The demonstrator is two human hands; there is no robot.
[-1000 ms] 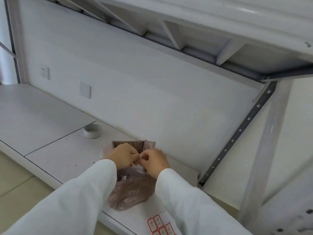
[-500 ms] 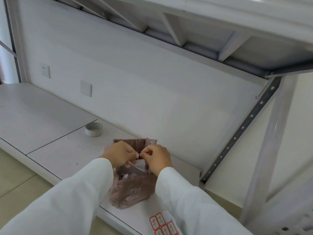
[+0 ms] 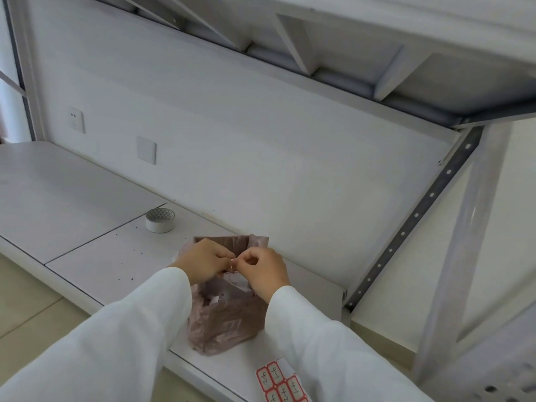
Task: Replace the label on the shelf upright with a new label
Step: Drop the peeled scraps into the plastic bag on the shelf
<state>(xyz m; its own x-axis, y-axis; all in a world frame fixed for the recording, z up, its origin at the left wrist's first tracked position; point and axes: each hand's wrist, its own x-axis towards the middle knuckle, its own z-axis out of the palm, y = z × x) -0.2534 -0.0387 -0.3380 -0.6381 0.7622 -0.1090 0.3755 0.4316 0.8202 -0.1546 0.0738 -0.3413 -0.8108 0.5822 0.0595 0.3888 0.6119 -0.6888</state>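
Note:
My left hand (image 3: 203,261) and my right hand (image 3: 265,269) meet fingertip to fingertip above a brownish plastic bag (image 3: 223,323) that lines a small box on the shelf board. Between them they pinch a tiny pale scrap, probably a peeled label (image 3: 233,263). A sheet of red-bordered labels (image 3: 280,382) with handwritten numbers lies on the shelf board near the front edge, partly under my right sleeve. The perforated grey shelf upright (image 3: 417,216) rises at the right; I see no label on it.
A roll of white tape (image 3: 160,219) stands on the shelf board (image 3: 95,250) left of the bag. An upper shelf (image 3: 377,39) overhangs the work area. A wall socket (image 3: 76,121) and a blank plate (image 3: 146,150) sit on the back wall.
Both hands stay together over the bag and have risen slightly, still working the small scrap between the fingertips. The view has shifted a little.

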